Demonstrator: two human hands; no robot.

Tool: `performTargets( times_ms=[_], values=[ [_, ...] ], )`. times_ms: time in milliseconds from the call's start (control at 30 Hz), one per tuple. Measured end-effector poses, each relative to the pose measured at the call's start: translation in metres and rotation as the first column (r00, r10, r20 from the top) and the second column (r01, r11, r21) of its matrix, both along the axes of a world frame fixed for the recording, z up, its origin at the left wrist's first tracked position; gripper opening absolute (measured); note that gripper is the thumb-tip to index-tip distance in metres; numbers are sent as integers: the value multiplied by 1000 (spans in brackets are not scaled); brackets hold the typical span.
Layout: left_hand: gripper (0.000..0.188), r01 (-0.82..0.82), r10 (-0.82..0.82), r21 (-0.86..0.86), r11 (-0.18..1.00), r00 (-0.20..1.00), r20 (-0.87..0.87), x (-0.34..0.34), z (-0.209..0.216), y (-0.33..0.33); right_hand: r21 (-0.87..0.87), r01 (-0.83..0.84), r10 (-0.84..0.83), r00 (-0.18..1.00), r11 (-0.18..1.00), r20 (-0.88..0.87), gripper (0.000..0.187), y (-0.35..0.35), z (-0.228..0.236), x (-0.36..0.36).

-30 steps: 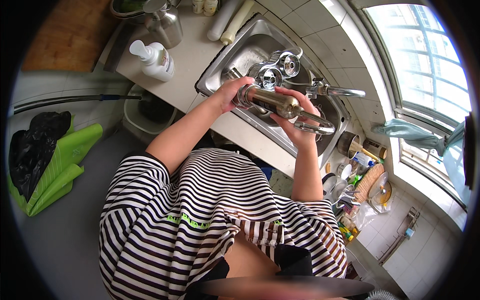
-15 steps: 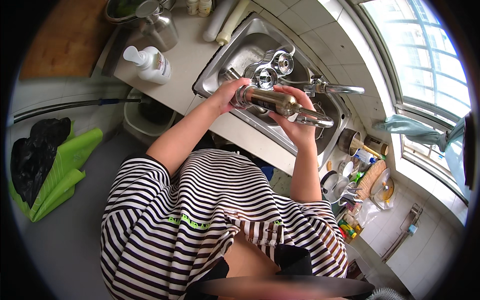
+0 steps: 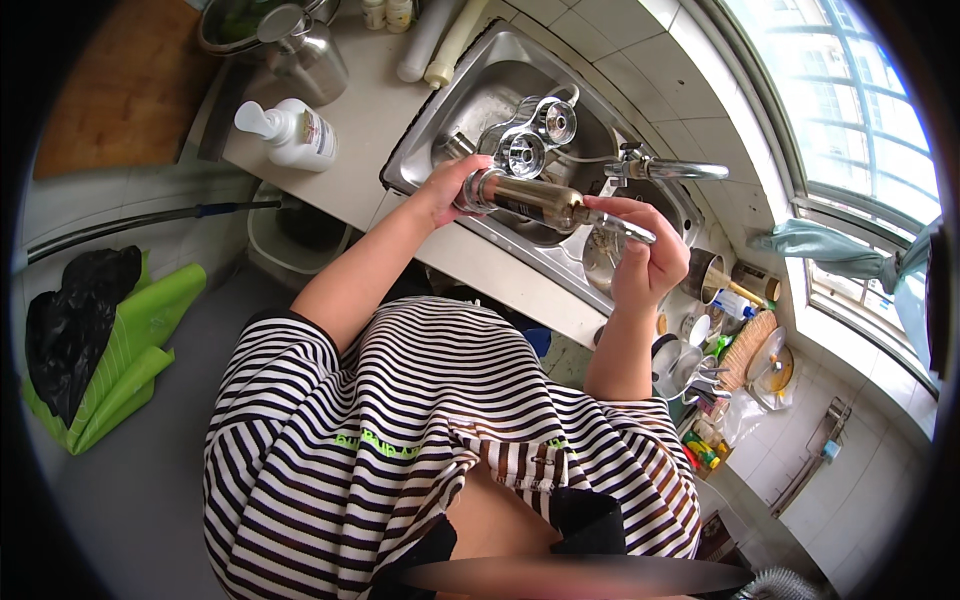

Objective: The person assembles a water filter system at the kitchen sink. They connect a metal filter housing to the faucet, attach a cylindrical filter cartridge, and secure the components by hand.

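Observation:
My left hand (image 3: pixel 447 192) is wrapped round the chrome base end of a bronze-coloured water filter canister (image 3: pixel 540 202), which lies nearly sideways over the sink's front edge. At its other end, my right hand (image 3: pixel 645 252) pinches the chrome spout (image 3: pixel 622 226) between thumb and fingers. Just beyond the canister, a shiny chrome fitting with two round cups (image 3: pixel 540 138) sits in the steel sink (image 3: pixel 480 85), a pale hose running from it. A metal cup-like piece (image 3: pixel 458 146) lies beside that fitting, partly hidden by my left hand.
A chrome faucet (image 3: pixel 670 170) reaches over the sink's right side. On the left counter stand a white pump bottle (image 3: pixel 300 138) and a steel canister (image 3: pixel 308 65); two long tubes (image 3: pixel 455 45) lie behind. Pots, lids and a wooden-handled pan (image 3: pixel 706 278) crowd the right.
My right hand has moved from round the canister's body to its spout, shifting right. The spout has swung to point more toward me. My left hand keeps its hold.

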State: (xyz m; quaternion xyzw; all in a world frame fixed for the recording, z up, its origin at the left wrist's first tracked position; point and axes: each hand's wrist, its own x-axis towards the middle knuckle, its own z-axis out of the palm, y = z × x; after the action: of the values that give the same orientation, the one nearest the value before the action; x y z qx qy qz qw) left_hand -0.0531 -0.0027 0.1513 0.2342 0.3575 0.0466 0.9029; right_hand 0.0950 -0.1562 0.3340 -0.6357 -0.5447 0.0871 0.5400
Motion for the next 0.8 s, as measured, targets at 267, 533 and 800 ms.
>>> performTargets(
  times_ms=[267,533,800],
  values=[
    [39,-31,31,4,1000,999,30,-1,-11,-1,-57,180,-181,983,982,-12,30,-6,-6,-8],
    [40,-2,2,-30,1000,1000,19,-2,-18,-1,-35,-25,22,997,999,-80,59,-3,-15,0],
    [49,59,-49,-116,992,994,93,-2,-41,1,-320,-104,56,986,941,-157,84,18,-50,-26]
  ],
)
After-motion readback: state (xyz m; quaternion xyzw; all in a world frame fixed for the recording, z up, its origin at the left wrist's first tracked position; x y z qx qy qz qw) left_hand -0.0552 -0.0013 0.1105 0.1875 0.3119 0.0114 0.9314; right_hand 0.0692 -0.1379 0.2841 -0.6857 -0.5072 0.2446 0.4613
